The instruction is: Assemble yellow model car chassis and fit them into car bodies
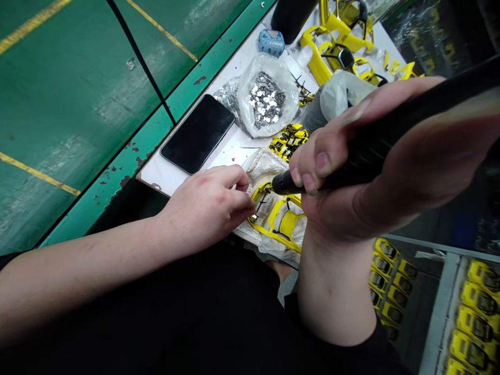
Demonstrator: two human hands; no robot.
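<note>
A yellow plastic toy car body [289, 223] lies on a whitish cloth pad [267, 162] at the table's near edge. My right hand [351, 156] is wrapped round a black powered screwdriver [369, 146], whose tip meets the far end of the car body. At the body's left end my left hand [211, 200] is closed, thumb and index finger pinched beside its yellow frame. A small shiny bit shows by those fingertips; whether they grip it is hidden. Thin black parts lie inside the frame there.
A black phone [197, 134] lies left of an open plastic bag of small metal pieces [267, 99]. Small yellow-black parts [289, 140] are heaped nearby. More yellow car bodies [338, 44] sit at the back, and rows of them [474, 323] stand at lower right.
</note>
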